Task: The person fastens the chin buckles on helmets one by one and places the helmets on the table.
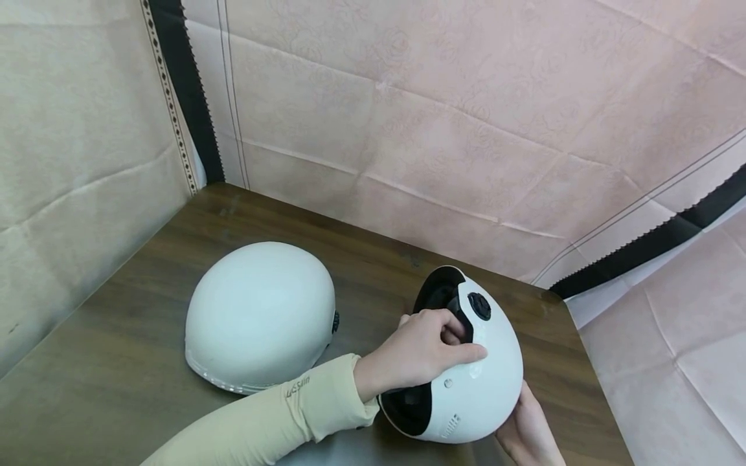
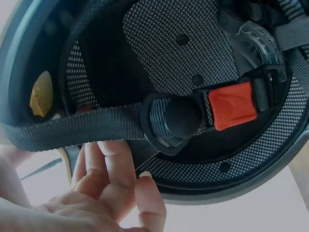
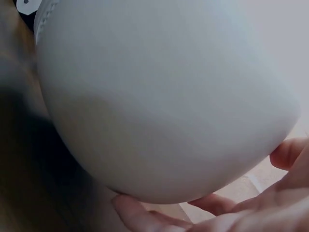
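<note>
A white helmet [image 1: 489, 369] is tipped on its side, its dark opening turned to the left. My left hand [image 1: 428, 343] grips its rim, thumb on the white shell and fingers curled inside beside a round black knob [image 1: 480, 306]. In the left wrist view, the fingers [image 2: 116, 169] reach in below a dark chin strap [image 2: 82, 128] with a red buckle [image 2: 233, 105], against grey mesh padding [image 2: 174, 43]. My right hand [image 1: 527, 427] holds the shell from the lower right; in the right wrist view its fingertips [image 3: 130, 205] are spread along the smooth, rounded crown.
A second white helmet [image 1: 259, 314] sits opening down on the brown wood-grain table [image 1: 233, 213], left of the held one and just beyond my left sleeve [image 1: 315, 401]. Pale patterned cloth [image 1: 379, 116] hangs as walls along the back and both sides.
</note>
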`<state>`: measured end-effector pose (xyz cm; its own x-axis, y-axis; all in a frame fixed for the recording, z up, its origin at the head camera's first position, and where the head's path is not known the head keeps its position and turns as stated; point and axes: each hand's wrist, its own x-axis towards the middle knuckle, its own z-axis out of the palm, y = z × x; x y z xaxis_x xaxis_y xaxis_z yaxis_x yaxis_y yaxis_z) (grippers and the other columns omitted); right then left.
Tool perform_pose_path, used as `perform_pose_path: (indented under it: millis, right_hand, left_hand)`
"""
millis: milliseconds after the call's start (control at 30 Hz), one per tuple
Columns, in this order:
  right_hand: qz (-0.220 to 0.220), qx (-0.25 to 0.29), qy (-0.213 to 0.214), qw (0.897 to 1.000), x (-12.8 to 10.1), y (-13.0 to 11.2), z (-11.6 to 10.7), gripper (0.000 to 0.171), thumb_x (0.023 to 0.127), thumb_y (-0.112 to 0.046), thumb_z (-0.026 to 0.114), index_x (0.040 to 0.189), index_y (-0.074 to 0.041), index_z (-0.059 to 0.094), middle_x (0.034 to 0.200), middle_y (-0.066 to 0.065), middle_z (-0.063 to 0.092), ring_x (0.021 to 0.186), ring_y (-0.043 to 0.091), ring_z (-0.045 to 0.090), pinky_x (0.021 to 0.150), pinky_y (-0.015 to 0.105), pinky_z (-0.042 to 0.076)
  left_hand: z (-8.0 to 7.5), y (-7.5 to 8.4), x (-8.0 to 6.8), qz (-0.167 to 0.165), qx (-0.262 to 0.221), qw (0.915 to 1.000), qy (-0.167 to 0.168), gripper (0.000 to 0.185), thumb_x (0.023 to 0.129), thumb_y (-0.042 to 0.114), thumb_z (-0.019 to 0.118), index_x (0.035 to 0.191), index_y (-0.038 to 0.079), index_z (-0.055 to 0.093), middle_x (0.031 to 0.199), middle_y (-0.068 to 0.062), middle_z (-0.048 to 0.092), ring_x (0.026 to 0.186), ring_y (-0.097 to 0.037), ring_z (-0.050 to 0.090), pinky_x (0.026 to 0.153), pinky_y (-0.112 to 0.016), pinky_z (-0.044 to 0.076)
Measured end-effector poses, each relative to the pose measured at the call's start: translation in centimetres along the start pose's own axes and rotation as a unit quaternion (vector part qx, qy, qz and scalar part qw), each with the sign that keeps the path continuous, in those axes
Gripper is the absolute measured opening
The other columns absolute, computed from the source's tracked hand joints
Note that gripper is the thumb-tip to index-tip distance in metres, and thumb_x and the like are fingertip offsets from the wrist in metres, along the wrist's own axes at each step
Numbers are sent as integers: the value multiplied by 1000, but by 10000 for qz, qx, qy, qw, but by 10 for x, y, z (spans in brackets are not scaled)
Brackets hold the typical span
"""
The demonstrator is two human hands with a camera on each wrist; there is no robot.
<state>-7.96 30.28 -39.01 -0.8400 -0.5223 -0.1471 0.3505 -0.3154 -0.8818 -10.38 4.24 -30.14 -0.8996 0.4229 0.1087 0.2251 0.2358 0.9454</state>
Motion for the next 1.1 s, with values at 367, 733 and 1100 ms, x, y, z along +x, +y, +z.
perform_pose_path:
  millis: [367, 733, 1100]
  right_hand:
    - [18, -275, 242, 9993, 1, -3, 1, 44, 102, -47, 16, 125, -29, 48, 119, -9, 50, 110, 9, 47, 95, 40, 34]
    - [98, -693, 369, 9969, 2, -5, 2, 45, 101, -49, 15, 127, -29, 45, 120, -7, 47, 112, 11, 45, 95, 43, 31]
    - [80, -801, 279, 9964, 3, -6, 2, 46, 101, -49, 14, 131, -29, 43, 124, -7, 46, 115, 10, 45, 96, 45, 32]
  left_hand:
    - [-4, 0, -3, -205, 49, 9996, 164, 28, 78, 47, 73, 86, 22, 64, 72, 16, 60, 94, -10, 43, 83, -33, 30]
    - [-6, 2, -8, -33, 110, 9992, 388, 19, 80, 41, 73, 80, 26, 61, 72, 19, 59, 91, -9, 47, 84, -34, 30]
    - [-5, 4, -15, 579, 812, 9919, 792, 21, 81, 35, 74, 83, 22, 58, 71, 20, 54, 72, 5, 49, 83, -30, 28]
